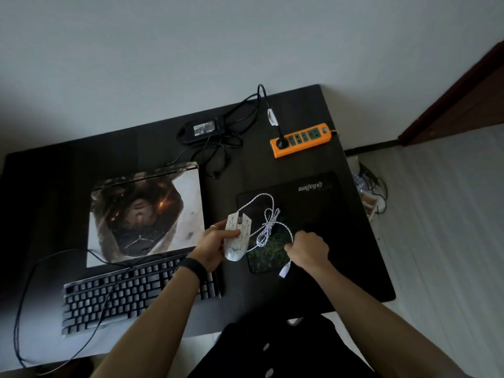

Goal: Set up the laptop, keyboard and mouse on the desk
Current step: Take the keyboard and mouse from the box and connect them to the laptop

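From the head camera, a dark desk (313, 290) stands against a pale grey wall (191, 45). Right of it lies light flooring (450, 241), with a dark brown door frame (463, 88) in the far right corner of the room.

The closed laptop (147, 211), its lid covered by a printed picture, lies left of the desk's middle, long axis running along the desk's width, slightly skewed. The keyboard (136, 293) lies at the front edge, just before the laptop, long axis also along the front edge; its dark cable (24, 309) loops off the left side. A black power brick (203, 129) with tangled cords sits near the back edge. An orange power strip (300, 140) lies near the back right corner, one plug in it. A dark mouse pad (327, 214) covers the right half.

The white mouse (237, 238) is over the pad's left edge, between laptop and pad, long axis running front to back, its cable end pointing to the back edge. The left hand (215, 246) grasps it from the left, thumb across its top; a black band is on that wrist. The mouse's white braided cable (267, 227) is partly bundled over the pad. The right hand (308, 249) is clenched around the cable near its white USB plug (285, 271), which hangs below the fist over the pad's front edge.
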Motion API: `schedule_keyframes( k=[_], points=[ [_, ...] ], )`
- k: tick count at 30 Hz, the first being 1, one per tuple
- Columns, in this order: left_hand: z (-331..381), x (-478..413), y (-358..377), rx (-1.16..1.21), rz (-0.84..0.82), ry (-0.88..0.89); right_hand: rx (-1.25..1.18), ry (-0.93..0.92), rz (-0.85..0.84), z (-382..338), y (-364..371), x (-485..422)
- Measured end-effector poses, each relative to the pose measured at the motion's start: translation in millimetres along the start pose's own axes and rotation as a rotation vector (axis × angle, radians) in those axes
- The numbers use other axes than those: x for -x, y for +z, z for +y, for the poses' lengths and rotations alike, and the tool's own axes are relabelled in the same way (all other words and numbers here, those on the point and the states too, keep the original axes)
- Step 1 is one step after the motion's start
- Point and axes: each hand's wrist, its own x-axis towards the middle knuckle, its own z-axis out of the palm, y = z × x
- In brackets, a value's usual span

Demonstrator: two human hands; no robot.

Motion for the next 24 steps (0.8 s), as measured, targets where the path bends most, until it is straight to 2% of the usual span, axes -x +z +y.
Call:
schedule_keyframes(
  k=[3,6,9,12,14,16,20,21,24],
  points=[
    [-4.1,-3.8,7.5,-0.015,0.027,-0.018,-0.106,0.103,0.150,29.0,-38.3,-9.2],
    [-9.8,-9.7,28.9,-0.039,0.019,-0.064,-0.257,0.149,0.389,55.9,-94.4,-20.7],
    [-17.6,-19.7,56.4,-0.068,0.018,-0.107,-0.474,0.115,0.634,68.1,-147.2,-28.5],
    [-26.9,-35.5,78.5,-0.073,0.032,-0.096,-0.772,0.041,0.759,66.4,-182.7,-28.4],
    [-31.0,-46.2,88.7,-0.092,0.043,-0.084,-0.857,-0.053,0.849,61.3,-196.8,-24.6],
    [-35.4,-50.3,98.7,-0.135,0.044,-0.090,-0.863,-0.157,0.867,54.3,-201.0,-16.3],
    [-57.8,-60.1,109.2,-0.308,0.109,-0.072,-0.863,-0.279,0.687,42.2,-176.5,-1.6],
    [-59.9,-61.2,110.0,-0.389,0.126,-0.065,-0.855,-0.326,0.677,39.7,-166.5,-1.2],
    [-55.6,-59.1,110.5,-0.860,0.138,0.060,-0.801,-0.406,0.623,33.2,-146.9,-7.9]
  ],
)
